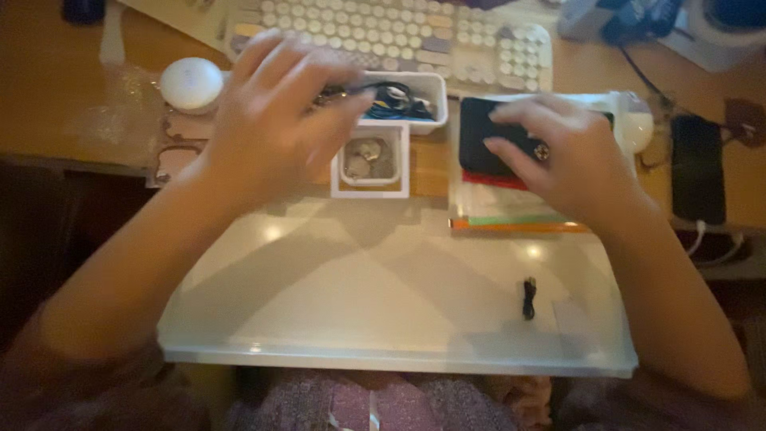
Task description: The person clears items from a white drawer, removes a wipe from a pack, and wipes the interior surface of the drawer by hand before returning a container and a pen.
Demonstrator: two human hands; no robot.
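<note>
Nearest the lens, a small black coiled cable (528,298) lies alone on the shallow white plastic tray (359,319). Further up, the left hand (271,120), blurred, hovers over the long white bin of cables (403,100) beside a square white box of coins (370,160); whether it grips anything I cannot tell. The right hand (558,156) lies flat, fingers spread, on a black fabric pouch (479,136).

Near half of white tray (359,319) open, only small black cable (528,298) on it. Far edge blocked: square coin box (369,164), cable bin (403,100), black pouch (487,136), keyboard (399,32) behind.
</note>
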